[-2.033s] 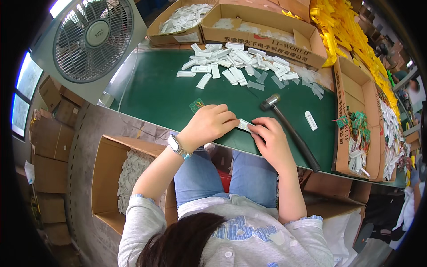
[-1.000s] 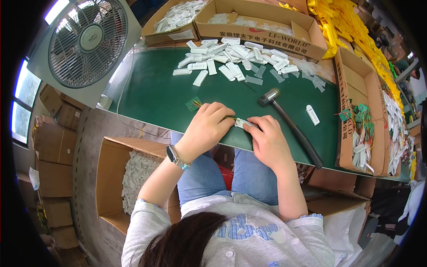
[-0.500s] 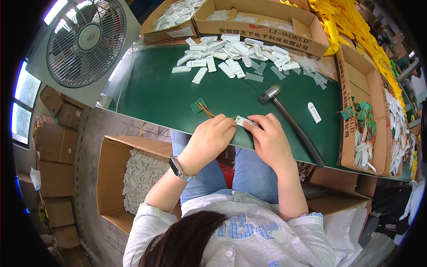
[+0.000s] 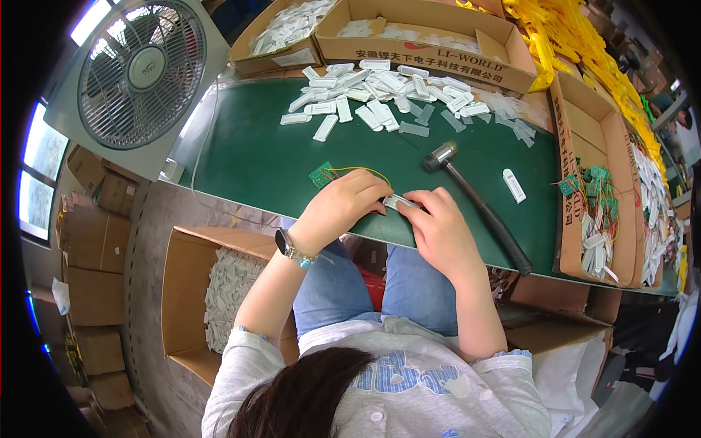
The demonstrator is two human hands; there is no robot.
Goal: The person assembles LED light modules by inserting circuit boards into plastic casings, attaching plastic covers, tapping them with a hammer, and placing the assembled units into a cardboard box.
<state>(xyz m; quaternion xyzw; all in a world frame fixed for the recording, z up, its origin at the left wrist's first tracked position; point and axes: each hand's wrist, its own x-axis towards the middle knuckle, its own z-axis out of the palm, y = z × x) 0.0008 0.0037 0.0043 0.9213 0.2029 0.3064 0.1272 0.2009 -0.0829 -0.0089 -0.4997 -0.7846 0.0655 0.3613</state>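
A small white plastic casing [image 4: 396, 201] lies just above the near edge of the green table, between my two hands. My right hand [image 4: 442, 228] pinches its right end with thumb and fingers. The bent fingers of my left hand [image 4: 343, 204] close on its left end; the fingertips are partly hidden. Left of that hand lies a green circuit board [image 4: 320, 175]. Thin red and yellow wires run from the board behind my left hand, and one yellow wire loops over to the casing. A mallet [image 4: 482, 209] with a black handle rests to the right.
White casings [image 4: 380, 95] and clear plastic strips [image 4: 453, 120] are heaped at the back. One casing [image 4: 514, 185] lies apart, right of the mallet. A cardboard box [image 4: 595, 212] at the right holds wired boards. A fan [image 4: 146, 69] stands left; a floor box [image 4: 179, 292] holds grey-white pieces.
My left hand has shifted slightly up and turned over the wires, its fingers now at the casing's left end. A yellow wire now arches above the hand. The right hand keeps its hold.
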